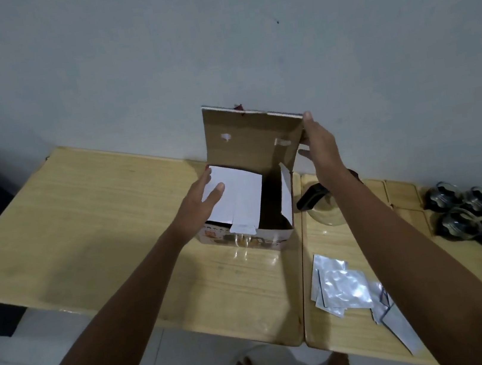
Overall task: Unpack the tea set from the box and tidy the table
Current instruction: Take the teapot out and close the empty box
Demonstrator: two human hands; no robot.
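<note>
Box (248, 237), frame ctr: R hand (320, 145) pinches lid flap (253, 139) upright for access; L hand (202, 202) flat, fingers straight, pressing white insert (241, 194).

One box (248, 200) — four glass cups (470, 215) — two hands (202, 203).

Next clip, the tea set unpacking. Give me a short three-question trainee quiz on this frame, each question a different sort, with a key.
1. True or false: the lid of the box is shut.
2. Which hand holds the lid's edge? A) left hand B) right hand C) neither
3. Fill in: the glass cups stand to the ___ of the box in the view.

Key:
1. False: the lid stands raised.
2. B: the right hand holds the lid's right edge, while the left hand rests on the white insert inside the box.
3. Right, beyond the glass teapot and above the foil packets.
</note>
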